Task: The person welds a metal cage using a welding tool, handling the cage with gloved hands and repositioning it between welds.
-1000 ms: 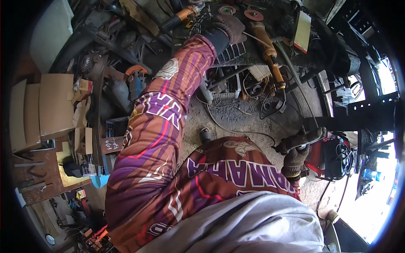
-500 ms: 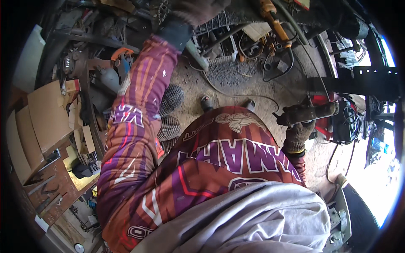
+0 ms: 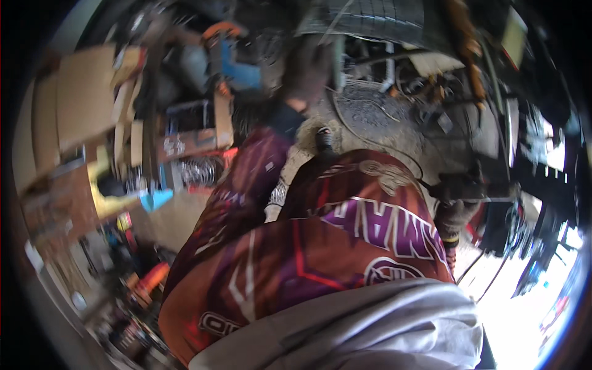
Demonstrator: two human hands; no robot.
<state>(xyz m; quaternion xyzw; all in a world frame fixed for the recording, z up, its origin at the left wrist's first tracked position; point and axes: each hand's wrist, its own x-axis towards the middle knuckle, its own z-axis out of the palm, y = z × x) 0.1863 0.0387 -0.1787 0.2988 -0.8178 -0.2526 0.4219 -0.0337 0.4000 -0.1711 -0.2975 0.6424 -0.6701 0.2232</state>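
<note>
My left hand point(image 3: 308, 71), in a dark glove, reaches forward at the upper middle. It is smeared by motion, so whether its fingers are open or closed does not show. Beside it is the end of a pale green bar point(image 3: 338, 65), and to its left stands a blue tool with an orange handle point(image 3: 237, 65). Low at my right side, my right hand point(image 3: 456, 217) wears a grey knitted glove. Its fingers are wrapped round a dark, dusty tool with a long cylindrical body point(image 3: 484, 190), held roughly level; its exact kind is unclear.
Coils of wire point(image 3: 200, 171) and cardboard boxes point(image 3: 83, 105) crowd the left side. A cable point(image 3: 345, 126) winds across the dirty floor in front of my feet. An orange power tool point(image 3: 465, 43) hangs at the upper right. Dark metal framing point(image 3: 542, 176) stands on the right.
My left hand has come back from the upper edge toward my body, and the view has swung leftward. My right hand keeps its hold on the dark tool.
</note>
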